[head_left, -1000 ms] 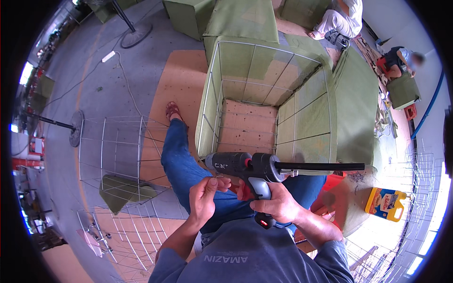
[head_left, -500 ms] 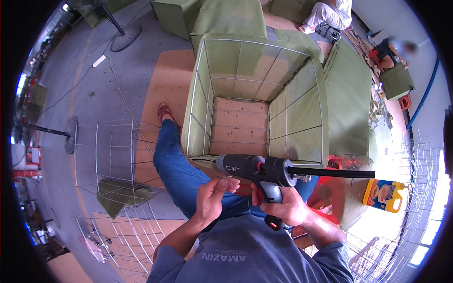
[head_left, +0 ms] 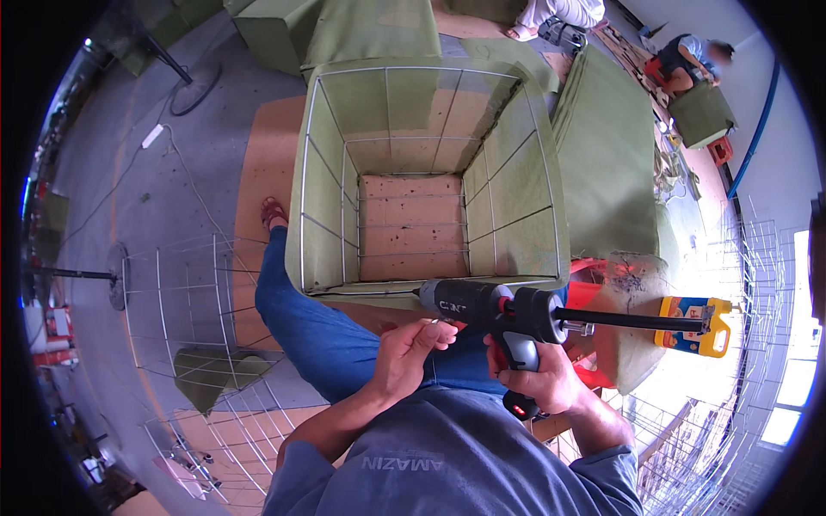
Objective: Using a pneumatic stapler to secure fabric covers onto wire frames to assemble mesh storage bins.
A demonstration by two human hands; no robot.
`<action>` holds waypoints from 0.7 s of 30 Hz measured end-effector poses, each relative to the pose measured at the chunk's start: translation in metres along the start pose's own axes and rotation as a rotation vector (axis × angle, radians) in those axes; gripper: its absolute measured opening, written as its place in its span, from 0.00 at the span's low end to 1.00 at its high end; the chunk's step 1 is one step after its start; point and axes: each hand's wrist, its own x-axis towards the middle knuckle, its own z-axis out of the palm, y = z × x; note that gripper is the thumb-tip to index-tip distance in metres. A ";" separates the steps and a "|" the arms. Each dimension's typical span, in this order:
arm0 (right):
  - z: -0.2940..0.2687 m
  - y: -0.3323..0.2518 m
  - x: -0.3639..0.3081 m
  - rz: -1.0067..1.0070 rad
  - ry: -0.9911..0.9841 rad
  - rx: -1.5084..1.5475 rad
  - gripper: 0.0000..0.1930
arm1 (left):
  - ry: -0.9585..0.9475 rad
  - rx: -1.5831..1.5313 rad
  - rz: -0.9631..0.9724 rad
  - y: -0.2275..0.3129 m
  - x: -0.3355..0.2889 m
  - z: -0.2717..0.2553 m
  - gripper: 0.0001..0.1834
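My right hand grips the handle of a black and grey caulking gun whose plunger rod sticks out to the right. The gun's front end rests against the near rim of a wire frame basket lined with green fabric, with a wooden board at its bottom. My left hand sits just under the gun's barrel, fingers curled and touching its underside. I am seated, with my leg in blue jeans stretched out left of the basket.
Bare wire frames lie on the floor at left with a green cloth in one. More green-covered baskets stand behind and right. A yellow canister sits at right. Another person sits far back right. A stand base is at left.
The caulking gun has moved forward until its front end meets the basket's near rim. My left hand has slid from the barrel's side to its underside. The view has shifted closer to the basket.
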 end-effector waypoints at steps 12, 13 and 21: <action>-0.033 0.016 -0.043 0.039 0.206 0.076 0.29 | -0.205 0.029 -0.055 -0.014 0.028 0.046 0.24; -0.035 0.016 -0.045 0.029 0.231 0.039 0.29 | -0.212 0.025 -0.057 -0.016 0.030 0.050 0.24; -0.047 0.012 -0.068 0.044 0.363 0.066 0.28 | -0.326 -0.059 -0.137 -0.021 0.052 0.085 0.23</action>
